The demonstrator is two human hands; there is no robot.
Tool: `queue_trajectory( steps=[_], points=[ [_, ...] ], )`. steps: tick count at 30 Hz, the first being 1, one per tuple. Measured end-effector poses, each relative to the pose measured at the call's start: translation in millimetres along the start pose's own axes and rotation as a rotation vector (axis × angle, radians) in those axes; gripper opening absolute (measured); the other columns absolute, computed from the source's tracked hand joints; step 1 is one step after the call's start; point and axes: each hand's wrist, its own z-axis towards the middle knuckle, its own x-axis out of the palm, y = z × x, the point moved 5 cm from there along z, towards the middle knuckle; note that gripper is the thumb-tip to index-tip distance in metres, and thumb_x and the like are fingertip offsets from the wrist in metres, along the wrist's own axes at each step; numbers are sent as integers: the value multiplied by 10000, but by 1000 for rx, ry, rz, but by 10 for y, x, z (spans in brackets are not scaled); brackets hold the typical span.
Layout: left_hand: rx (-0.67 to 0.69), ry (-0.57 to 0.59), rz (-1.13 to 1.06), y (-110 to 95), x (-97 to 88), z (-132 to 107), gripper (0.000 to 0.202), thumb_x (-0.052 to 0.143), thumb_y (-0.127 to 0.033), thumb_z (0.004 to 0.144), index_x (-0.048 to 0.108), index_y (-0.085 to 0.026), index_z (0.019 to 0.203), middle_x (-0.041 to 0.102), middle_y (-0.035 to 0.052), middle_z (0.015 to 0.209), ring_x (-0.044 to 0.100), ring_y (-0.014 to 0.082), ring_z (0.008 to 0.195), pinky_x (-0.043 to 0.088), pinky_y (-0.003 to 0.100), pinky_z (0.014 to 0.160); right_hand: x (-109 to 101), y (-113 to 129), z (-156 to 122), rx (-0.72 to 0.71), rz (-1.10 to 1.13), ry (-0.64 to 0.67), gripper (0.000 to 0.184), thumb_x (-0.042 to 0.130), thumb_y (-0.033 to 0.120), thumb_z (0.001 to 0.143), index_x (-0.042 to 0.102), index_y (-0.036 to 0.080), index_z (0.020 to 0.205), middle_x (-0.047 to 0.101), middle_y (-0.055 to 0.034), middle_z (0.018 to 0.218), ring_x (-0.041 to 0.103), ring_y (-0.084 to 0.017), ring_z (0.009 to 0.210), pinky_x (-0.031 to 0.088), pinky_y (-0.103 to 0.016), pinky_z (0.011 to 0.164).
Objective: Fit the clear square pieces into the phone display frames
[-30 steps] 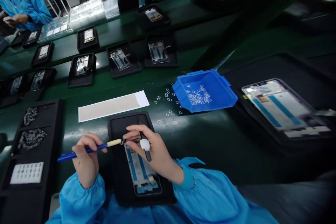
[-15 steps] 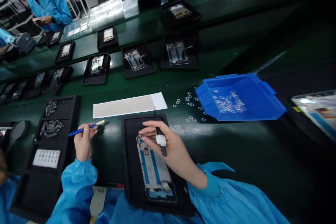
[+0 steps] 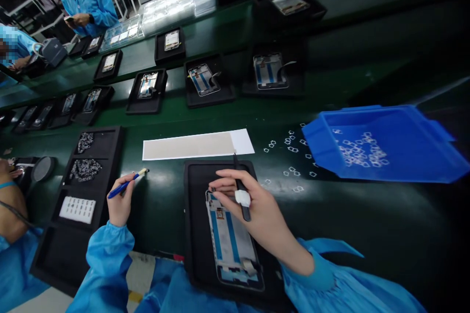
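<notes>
My left hand (image 3: 121,203) is closed around a blue pen-like stick (image 3: 119,190) with a pale end and a small dark tip, held above the bench between a partitioned black tray (image 3: 110,149) and a phone tray. My right hand (image 3: 253,200) grips black tweezers (image 3: 245,211) wrapped with white tape, their points facing away from me. Its thumb and fingertips pinch at a small dark part (image 3: 212,189) by the upper left corner of a phone frame (image 3: 240,239). This frame, with blue strips and a ribbon cable, lies in the black phone tray (image 3: 196,254).
A white-and-beige strip (image 3: 187,147) lies beyond the phone tray. Right of it, small clear outline pieces (image 3: 293,149) are scattered beside a blue bin (image 3: 407,149) holding more. Trays with phones (image 3: 209,80) line the far bench. Co-workers in blue sit at left and far left.
The view has shifted, so the bench appears farther right. The stick in my left hand has tilted more steeply and its dark tip now shows. My right hand stays at the phone's corner.
</notes>
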Motion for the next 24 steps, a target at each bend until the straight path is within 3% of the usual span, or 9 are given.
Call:
queue_trajectory(
  steps=[8,12,15,18,24],
  points=[
    [424,145,292,-212,49,-125,136,581,-259,920,688,-211,989,722,86,1087,687,213,1035,526,360,976,23,42,-9,-20,-33,16,270,640,264,873,589,256,1138,722,-46,945,713,-219,861,625,-376,776],
    [529,142,404,-241,48,-138,169,577,-187,916,688,-227,1036,715,84,1127,680,205,1057,515,344,986,18,39,-6,-15,-31,19,272,635,250,869,589,257,1137,719,-45,949,709,-218,869,623,-371,780],
    [508,37,364,-298,-22,-101,143,588,-198,912,679,-212,1022,718,83,1078,686,201,1013,524,345,960,9,26,-3,-13,-11,12,266,635,245,867,588,258,1129,720,-40,949,709,-212,866,622,-362,777],
    [376,-66,315,-312,-74,-40,118,596,-259,909,679,-195,963,716,75,1003,688,205,975,534,347,929,13,33,4,-11,5,13,262,637,247,867,587,258,1124,720,-38,948,708,-207,868,618,-353,776],
    [92,-64,49,-307,-18,43,267,644,-412,860,642,-164,957,718,77,943,717,206,842,595,345,781,184,137,131,-19,8,161,258,597,223,881,586,245,1138,708,-48,956,692,-196,886,578,-336,794]
  ],
)
